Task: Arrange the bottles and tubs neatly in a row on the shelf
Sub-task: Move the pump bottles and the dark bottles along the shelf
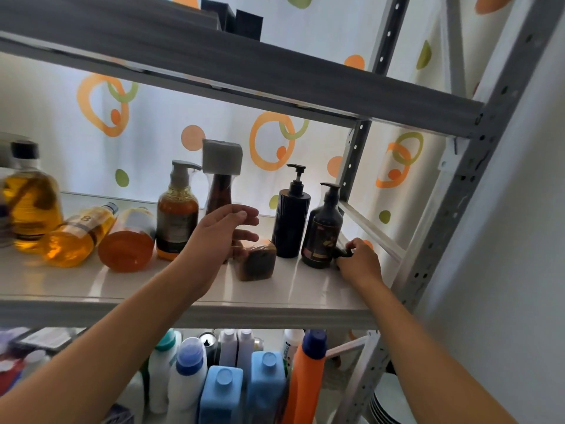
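On the white shelf my left hand is open, its fingers spread in front of the base of a tall brown bottle with a grey square cap. A brown tub lies on its side just below those fingers. My right hand pinches a small black object at the foot of a dark pump bottle. A black ribbed pump bottle stands to its left. An amber pump bottle stands upright. An orange tub and an amber bottle lie tipped over.
A large amber bottle with a black cap stands at the far left, blurred. A grey shelf board hangs overhead, and a perforated metal post bounds the right side. The lower shelf holds blue, white and orange detergent bottles.
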`<state>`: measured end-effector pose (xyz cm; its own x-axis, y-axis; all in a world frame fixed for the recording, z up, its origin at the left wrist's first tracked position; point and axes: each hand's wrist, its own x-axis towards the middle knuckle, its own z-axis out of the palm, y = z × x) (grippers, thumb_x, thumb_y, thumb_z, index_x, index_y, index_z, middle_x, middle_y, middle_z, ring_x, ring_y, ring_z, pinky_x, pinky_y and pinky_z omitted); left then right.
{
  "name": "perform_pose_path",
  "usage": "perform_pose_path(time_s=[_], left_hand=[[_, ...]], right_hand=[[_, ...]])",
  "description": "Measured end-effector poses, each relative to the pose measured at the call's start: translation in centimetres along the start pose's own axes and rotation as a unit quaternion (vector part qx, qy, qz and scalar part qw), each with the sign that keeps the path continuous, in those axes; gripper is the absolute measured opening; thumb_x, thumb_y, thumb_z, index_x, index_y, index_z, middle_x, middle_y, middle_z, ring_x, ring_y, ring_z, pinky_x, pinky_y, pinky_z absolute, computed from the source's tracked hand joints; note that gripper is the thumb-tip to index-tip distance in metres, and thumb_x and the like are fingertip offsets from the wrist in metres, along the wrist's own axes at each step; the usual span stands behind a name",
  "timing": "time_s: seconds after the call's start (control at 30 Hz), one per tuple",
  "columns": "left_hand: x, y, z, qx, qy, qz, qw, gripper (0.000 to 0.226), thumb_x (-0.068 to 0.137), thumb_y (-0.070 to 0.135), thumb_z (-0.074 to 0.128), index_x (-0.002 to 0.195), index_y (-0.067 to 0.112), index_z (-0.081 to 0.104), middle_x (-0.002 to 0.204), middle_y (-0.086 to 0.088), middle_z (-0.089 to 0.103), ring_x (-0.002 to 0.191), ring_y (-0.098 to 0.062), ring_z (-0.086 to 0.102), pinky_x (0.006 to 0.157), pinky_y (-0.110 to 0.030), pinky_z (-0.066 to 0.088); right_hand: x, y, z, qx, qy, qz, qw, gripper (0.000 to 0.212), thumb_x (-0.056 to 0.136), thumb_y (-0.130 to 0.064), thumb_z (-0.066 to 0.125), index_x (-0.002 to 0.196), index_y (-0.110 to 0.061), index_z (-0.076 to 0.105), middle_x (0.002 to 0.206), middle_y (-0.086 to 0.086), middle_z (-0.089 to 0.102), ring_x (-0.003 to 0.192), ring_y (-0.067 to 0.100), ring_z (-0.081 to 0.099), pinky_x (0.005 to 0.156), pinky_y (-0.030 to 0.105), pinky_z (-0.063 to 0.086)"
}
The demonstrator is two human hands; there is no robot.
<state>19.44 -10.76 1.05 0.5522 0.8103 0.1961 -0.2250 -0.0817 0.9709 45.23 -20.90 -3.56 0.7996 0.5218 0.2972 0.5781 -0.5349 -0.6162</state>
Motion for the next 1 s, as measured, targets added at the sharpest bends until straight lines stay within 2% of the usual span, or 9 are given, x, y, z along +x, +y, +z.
perform_pose_path(time_s=[0.07, 0.2, 0.37, 0.57, 0.67, 0.77, 0.87, 0.93, 1.0], left_hand=[[-0.5, 0.0, -0.4, 0.011, 0.0, 0.0, 1.0, 0.026, 0.102, 0.019, 0.041, 0.101, 0.017, 0.067, 0.101, -0.003, 0.068, 0.087, -0.022, 0.065, 0.068, -0.029, 0.052], [-1.1, 0.6, -1.5, 0.009, 0.002, 0.004, 1.0, 0.025, 0.102, 0.02, 0.042, 0.098, 0.018, 0.066, 0.102, -0.005, 0.068, 0.089, -0.024, 0.065, 0.068, -0.03, 0.049], [-2.0, 1.0, -1.6, 0.001, 0.009, -0.01, 1.0, 0.024, 0.102, 0.023, 0.042, 0.099, 0.017, 0.065, 0.103, -0.005, 0.068, 0.089, -0.024, 0.064, 0.071, -0.031, 0.049], [-3.5, 1.7, -2.1, 0.024, 0.01, -0.005, 1.0, 0.026, 0.102, 0.023, 0.042, 0.096, 0.016, 0.066, 0.103, -0.007, 0.069, 0.087, -0.023, 0.065, 0.068, -0.03, 0.049], [-3.8, 2.8, -3.0, 0.022, 0.026, -0.006, 0.999, 0.024, 0.101, 0.027, 0.045, 0.103, 0.014, 0.066, 0.105, -0.006, 0.07, 0.089, -0.022, 0.066, 0.066, -0.028, 0.05], [-4.4, 3.7, -4.3, 0.009, 0.027, -0.001, 1.0, 0.029, 0.099, 0.028, 0.049, 0.113, 0.007, 0.064, 0.107, -0.01, 0.069, 0.093, -0.027, 0.064, 0.062, -0.029, 0.049], [-5.3, 4.4, -5.3, 0.015, 0.024, 0.022, 0.999, 0.024, 0.1, 0.024, 0.047, 0.1, 0.009, 0.067, 0.097, -0.006, 0.071, 0.084, -0.023, 0.064, 0.063, -0.029, 0.048], [-5.6, 4.7, -6.1, 0.024, 0.028, 0.036, 0.999, 0.025, 0.1, 0.023, 0.046, 0.095, 0.013, 0.068, 0.093, -0.004, 0.072, 0.083, -0.022, 0.065, 0.064, -0.031, 0.047], [-5.8, 4.9, -6.9, 0.032, 0.033, 0.045, 0.998, 0.025, 0.1, 0.023, 0.045, 0.096, 0.013, 0.068, 0.097, -0.006, 0.072, 0.084, -0.022, 0.065, 0.066, -0.032, 0.046]], right_hand=[[-0.8, 0.2, -0.1, -0.011, 0.014, 0.009, 1.0, 0.031, 0.083, -0.023, 0.067, 0.109, -0.015, 0.053, 0.103, 0.006, 0.051, 0.09, 0.026, 0.054, 0.075, 0.035, 0.046], [-2.5, 0.9, -0.5, -0.04, 0.027, -0.013, 0.999, 0.029, 0.082, -0.033, 0.068, 0.097, -0.022, 0.044, 0.092, 0.003, 0.045, 0.097, 0.033, 0.055, 0.095, 0.048, 0.047], [-3.8, 0.7, -1.1, -0.047, 0.021, 0.002, 0.999, 0.036, 0.079, -0.04, 0.066, 0.104, -0.021, 0.047, 0.106, 0.011, 0.05, 0.095, 0.034, 0.055, 0.086, 0.045, 0.051], [-5.0, 0.4, -1.6, -0.076, 0.03, -0.001, 0.997, 0.04, 0.081, -0.039, 0.067, 0.113, -0.018, 0.053, 0.11, 0.009, 0.054, 0.097, 0.029, 0.058, 0.079, 0.035, 0.049], [-5.4, 0.3, -1.7, -0.092, 0.032, -0.011, 0.995, 0.043, 0.083, -0.038, 0.067, 0.117, -0.017, 0.052, 0.11, 0.009, 0.055, 0.097, 0.029, 0.059, 0.081, 0.036, 0.049], [-5.8, 0.3, -1.7, -0.113, 0.034, -0.029, 0.993, 0.053, 0.083, -0.046, 0.066, 0.123, -0.016, 0.048, 0.116, 0.012, 0.055, 0.102, 0.031, 0.058, 0.086, 0.039, 0.051], [-6.2, -0.1, -2.0, -0.126, 0.079, -0.043, 0.988, 0.061, 0.082, -0.054, 0.064, 0.129, -0.017, 0.049, 0.127, 0.012, 0.049, 0.116, 0.03, 0.051, 0.089, 0.04, 0.049], [-6.6, -1.0, -2.2, -0.117, 0.114, -0.081, 0.983, 0.058, 0.084, -0.051, 0.063, 0.129, -0.016, 0.05, 0.128, 0.011, 0.05, 0.119, 0.029, 0.049, 0.089, 0.041, 0.049], [-7.5, -2.7, -2.0, -0.072, 0.133, -0.122, 0.981, 0.05, 0.086, -0.042, 0.064, 0.125, -0.013, 0.053, 0.125, 0.01, 0.054, 0.116, 0.027, 0.052, 0.088, 0.037, 0.049]])
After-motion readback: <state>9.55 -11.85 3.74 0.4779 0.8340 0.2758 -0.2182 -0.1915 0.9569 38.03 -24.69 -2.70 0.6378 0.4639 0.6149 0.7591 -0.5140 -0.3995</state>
